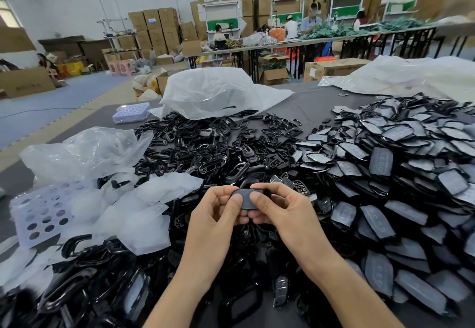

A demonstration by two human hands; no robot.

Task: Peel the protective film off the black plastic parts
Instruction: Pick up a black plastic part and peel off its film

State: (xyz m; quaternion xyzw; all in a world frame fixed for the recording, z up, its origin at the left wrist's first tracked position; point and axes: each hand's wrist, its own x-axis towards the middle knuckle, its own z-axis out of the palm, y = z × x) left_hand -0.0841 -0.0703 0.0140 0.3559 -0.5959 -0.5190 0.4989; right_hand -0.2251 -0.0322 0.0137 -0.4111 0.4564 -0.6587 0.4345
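One black plastic part (247,197) with a dull grey film on its face is held up above the table, low in the middle of the view. My left hand (218,214) pinches its left side, thumb on the face. My right hand (280,212) pinches its right side, thumb tip pressed on the film. A big heap of film-covered black parts (401,163) lies to the right. Glossy black ring-shaped frames (195,148) are piled in the centre and at the lower left.
Loose peeled films and crumpled clear bags (123,199) lie to the left beside a perforated white tray (41,214). A large clear bag (213,94) sits behind the frames and another tray (132,112) further back. People work at long tables in the background.
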